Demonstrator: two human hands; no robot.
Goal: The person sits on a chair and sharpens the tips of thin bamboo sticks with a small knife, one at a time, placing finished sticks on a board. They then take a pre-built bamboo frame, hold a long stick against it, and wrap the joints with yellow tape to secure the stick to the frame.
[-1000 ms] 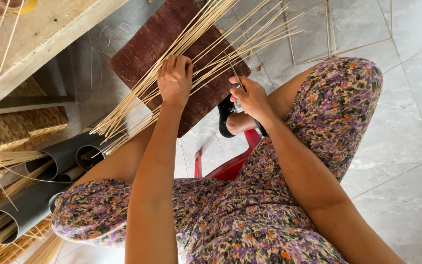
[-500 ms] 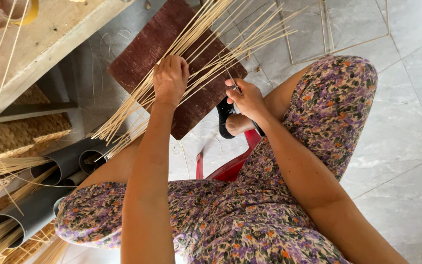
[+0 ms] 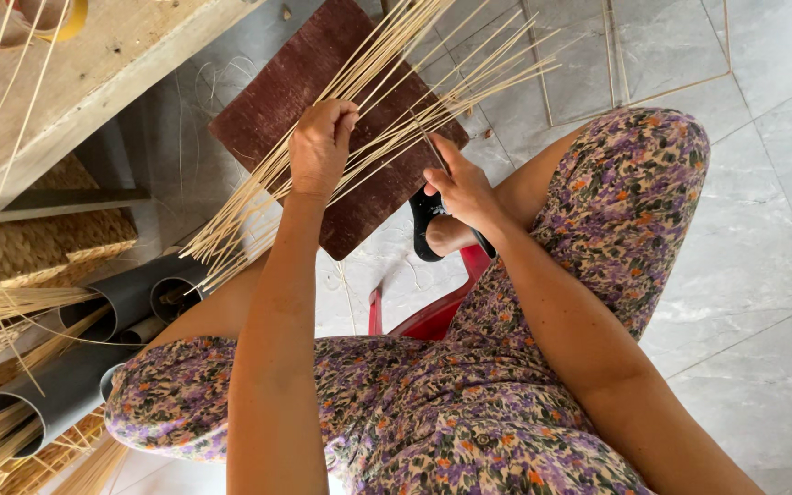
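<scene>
The left hand (image 3: 321, 147) is curled into a fist around a bundle of pale reed strips (image 3: 359, 110), gripping them near the middle of their length, so that the strips fan out far and to the right beyond the knuckles and splay down to the near left below the wrist. The right hand (image 3: 460, 188) sits just to the right, fingers pinched on the right-hand strands of the same bundle, with a thin dark tool (image 3: 433, 151) poking out above its fingers; how firmly it grips cannot be made out. The strips lie across a dark brown board (image 3: 277, 101) resting on the grey tiled floor (image 3: 763, 238). Just near the right hand are a foot in a black sandal (image 3: 425, 225) and part of a red plastic stool (image 3: 428, 316). The person's knees, in a purple flowered dress (image 3: 469, 403), spread to either side. At the left lie grey pipes (image 3: 126, 298) holding more reeds, beside woven matting (image 3: 43, 240) and a wooden plank (image 3: 93, 73).
</scene>
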